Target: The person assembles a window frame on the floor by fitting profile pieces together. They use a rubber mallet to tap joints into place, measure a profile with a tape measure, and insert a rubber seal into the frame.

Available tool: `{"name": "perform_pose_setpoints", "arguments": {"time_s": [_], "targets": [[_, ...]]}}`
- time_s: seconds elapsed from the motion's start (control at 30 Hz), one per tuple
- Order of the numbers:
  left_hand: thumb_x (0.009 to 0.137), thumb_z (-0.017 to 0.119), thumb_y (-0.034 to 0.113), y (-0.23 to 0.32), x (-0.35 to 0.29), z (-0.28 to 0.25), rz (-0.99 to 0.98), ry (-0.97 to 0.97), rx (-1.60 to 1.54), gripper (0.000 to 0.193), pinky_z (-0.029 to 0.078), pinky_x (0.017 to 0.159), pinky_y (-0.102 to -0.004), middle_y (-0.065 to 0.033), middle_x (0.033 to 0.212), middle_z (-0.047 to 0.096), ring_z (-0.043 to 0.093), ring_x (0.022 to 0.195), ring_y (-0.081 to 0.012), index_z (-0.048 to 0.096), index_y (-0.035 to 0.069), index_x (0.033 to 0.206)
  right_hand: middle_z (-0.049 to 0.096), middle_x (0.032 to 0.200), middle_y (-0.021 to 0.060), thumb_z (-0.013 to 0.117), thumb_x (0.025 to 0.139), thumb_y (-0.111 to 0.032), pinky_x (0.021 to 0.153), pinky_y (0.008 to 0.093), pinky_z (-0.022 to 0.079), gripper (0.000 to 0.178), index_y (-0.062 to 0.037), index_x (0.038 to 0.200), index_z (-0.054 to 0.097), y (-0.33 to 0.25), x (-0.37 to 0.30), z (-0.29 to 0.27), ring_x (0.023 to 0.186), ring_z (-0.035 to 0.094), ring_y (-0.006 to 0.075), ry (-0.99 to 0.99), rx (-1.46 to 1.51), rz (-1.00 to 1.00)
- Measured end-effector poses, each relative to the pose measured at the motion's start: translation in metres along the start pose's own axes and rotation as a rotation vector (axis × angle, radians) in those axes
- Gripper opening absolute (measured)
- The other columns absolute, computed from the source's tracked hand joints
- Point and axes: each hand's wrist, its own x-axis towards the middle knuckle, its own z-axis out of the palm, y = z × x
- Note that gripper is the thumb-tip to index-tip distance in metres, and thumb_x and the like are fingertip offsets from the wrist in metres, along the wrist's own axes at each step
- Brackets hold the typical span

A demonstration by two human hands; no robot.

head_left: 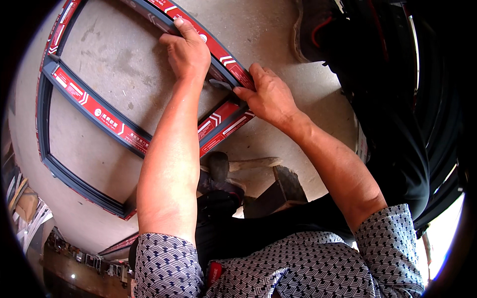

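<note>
The frame [102, 110], grey bars with red film on their faces, spreads over the concrete floor [129, 54] under the person's hands, most of it to their left. One long bar runs along the far side, and both hands are on it. The left hand [188, 52] sits partway along, thumb laid on the bar's face, fingers curled in at the inner edge, closed on it. The right hand [271, 93] is at the near right corner, the bar pinched between thumb and bent fingers; I can't make out the fingertips beyond the edge. Nearer the person, just beside the frame, a mallet [218, 166] with a dark head and wooden handle lies by a dark block [288, 184].
</note>
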Motion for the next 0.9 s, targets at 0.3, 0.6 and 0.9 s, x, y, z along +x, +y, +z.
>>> {"name": "perform_pose_setpoints", "arguments": {"time_s": [0.3,0.6,0.9], "targets": [[0.083,0.07,0.078,0.008,0.003,-0.016,0.019,-0.129,0.25,0.11,0.056,0.096,-0.0487,-0.0407,0.115,0.064,0.07,0.11,-0.0488,0.036,-0.02,0.119,0.068,0.106,0.0249,0.077,0.091,-0.032,0.09,0.0536,0.053,0.04,-0.0011,0.108,0.06,0.005,0.0,0.004,0.104,0.067,0.0451,0.011,-0.007,-0.036],[0.076,0.076,0.048,0.019,0.004,-0.018,-0.053,-0.158,0.164,0.087,0.058,0.093,-0.0466,-0.0365,0.108,0.067,0.073,0.102,-0.0463,0.038,-0.019,0.117,0.068,0.107,0.0257,0.076,0.091,-0.037,0.09,0.0536,0.054,0.044,-0.0019,0.11,0.058,0.009,0.007,0.002,0.102,0.068,0.0464,-0.041,-0.072,-0.103],[0.075,0.081,0.046,0.021,0.0,-0.015,-0.103,-0.104,0.132,0.089,0.057,0.094,-0.0423,-0.0322,0.111,0.067,0.072,0.102,-0.0387,0.042,-0.021,0.119,0.072,0.102,0.0257,0.073,0.094,-0.044,0.089,0.053,0.053,0.047,-0.0012,0.108,0.061,0.005,0.018,-0.01,0.102,0.07,0.0437,-0.181,0.015,-0.043]]}}
